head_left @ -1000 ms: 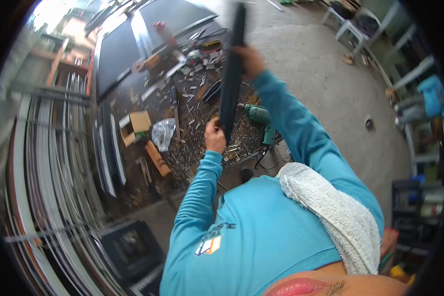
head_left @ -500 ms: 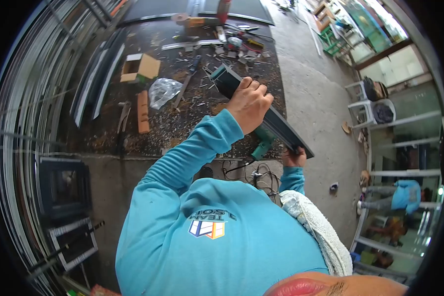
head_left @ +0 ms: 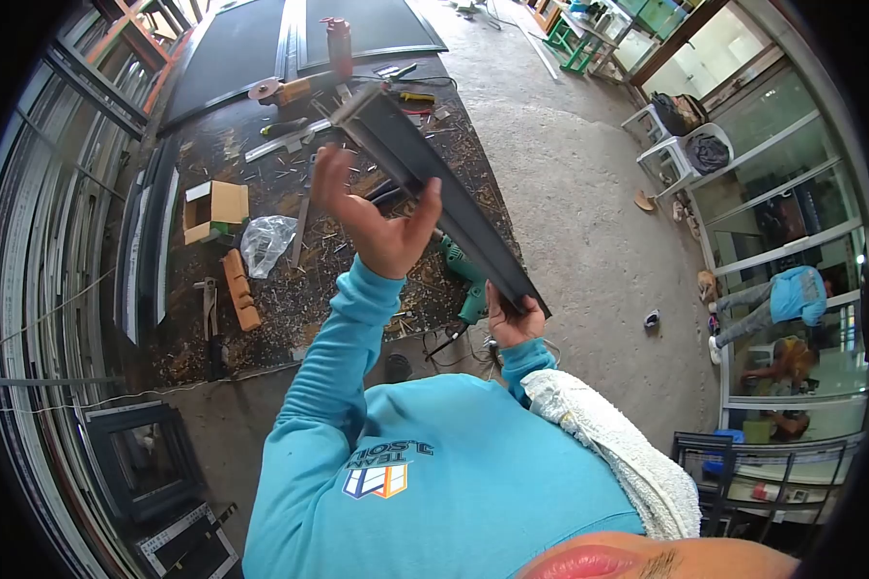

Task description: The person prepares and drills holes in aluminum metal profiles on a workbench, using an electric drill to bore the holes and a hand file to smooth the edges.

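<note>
Concrete workshop floor [head_left: 570, 154] stretching away on the right, with glass panels [head_left: 811, 193] along the far side and a person in a blue top [head_left: 798, 296] near them. Long stacked profiles [head_left: 53, 280] down the left side.

Dark workbench [head_left: 188, 349] in the middle, littered with small offcuts and shavings. On it, towards the left, an opened cardboard box [head_left: 228, 205], a crumpled clear plastic bag [head_left: 267, 243] and a notched wooden block [head_left: 241, 291], all close together. Farther back, an angle grinder [head_left: 285, 92] with its disc to the left, a red bottle [head_left: 338, 46] standing upright, and dark framed panels [head_left: 367, 31] lying at the far end.

Over the right part of the bench, raised and slanting, a dark grooved profile bar [head_left: 462, 217], far end towards the bottle, near end towards the wearer. Right hand [head_left: 515, 328] closed around its near end, thumb to the left, fingertips at the edge. Left hand [head_left: 386, 232] palm up beside its upper half, fingers spread and unclenched, thumb against or just over the bar; cannot tell whether touching. Green power drill [head_left: 470, 280] on the bench, partly behind the bar, just beside the right hand.
</note>
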Demonstrator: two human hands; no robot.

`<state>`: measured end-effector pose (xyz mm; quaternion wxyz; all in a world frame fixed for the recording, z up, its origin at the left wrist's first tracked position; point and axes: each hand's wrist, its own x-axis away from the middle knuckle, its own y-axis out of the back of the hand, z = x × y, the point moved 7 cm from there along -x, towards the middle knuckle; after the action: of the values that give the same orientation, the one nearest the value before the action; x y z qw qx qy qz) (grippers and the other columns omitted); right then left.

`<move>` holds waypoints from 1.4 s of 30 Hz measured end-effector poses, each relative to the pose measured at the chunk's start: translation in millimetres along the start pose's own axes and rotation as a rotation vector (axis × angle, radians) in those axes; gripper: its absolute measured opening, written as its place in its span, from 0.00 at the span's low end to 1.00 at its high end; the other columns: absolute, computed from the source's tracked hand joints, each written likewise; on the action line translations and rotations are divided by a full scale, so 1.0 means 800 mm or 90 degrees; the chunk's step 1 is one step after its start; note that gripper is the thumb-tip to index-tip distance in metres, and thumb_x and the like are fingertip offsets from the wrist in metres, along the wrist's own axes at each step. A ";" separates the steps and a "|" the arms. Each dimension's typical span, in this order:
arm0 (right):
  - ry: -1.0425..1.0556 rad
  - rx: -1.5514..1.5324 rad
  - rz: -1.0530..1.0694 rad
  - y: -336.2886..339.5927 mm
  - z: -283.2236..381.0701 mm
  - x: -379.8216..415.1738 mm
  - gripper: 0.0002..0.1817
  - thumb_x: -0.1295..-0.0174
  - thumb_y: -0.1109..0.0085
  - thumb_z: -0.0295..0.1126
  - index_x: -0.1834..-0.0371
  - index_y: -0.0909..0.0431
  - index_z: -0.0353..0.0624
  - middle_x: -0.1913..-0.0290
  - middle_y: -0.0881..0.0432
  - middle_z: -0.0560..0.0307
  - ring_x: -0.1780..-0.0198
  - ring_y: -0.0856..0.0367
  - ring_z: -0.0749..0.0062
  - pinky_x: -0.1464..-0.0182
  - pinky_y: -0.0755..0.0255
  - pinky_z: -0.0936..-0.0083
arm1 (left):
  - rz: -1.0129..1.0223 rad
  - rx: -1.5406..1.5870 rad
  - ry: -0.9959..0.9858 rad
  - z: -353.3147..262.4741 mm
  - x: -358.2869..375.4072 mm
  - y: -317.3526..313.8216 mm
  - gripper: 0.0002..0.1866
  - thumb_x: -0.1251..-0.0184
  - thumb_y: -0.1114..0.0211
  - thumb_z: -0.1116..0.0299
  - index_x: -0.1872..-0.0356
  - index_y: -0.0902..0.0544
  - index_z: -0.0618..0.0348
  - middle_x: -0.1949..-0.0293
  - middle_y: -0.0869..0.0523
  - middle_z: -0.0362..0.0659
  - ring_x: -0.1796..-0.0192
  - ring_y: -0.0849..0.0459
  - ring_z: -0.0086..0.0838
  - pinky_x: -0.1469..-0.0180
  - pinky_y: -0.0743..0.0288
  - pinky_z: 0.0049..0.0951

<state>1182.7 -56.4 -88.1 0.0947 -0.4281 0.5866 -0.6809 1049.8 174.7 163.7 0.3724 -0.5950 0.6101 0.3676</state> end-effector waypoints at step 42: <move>-0.167 0.039 0.080 -0.002 -0.070 0.014 0.25 0.42 0.52 0.31 0.42 0.28 0.28 0.41 0.25 0.36 0.35 0.29 0.44 0.32 0.31 0.54 | 0.063 0.522 0.391 0.065 0.019 -0.017 0.40 0.41 0.34 0.82 0.31 0.47 0.55 0.49 0.26 0.46 0.52 0.18 0.27 0.59 0.17 0.20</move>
<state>1137.4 -22.5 -78.8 0.2258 -0.4725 0.5740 -0.6295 1064.4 213.8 126.7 0.3609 -0.4508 0.8129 -0.0763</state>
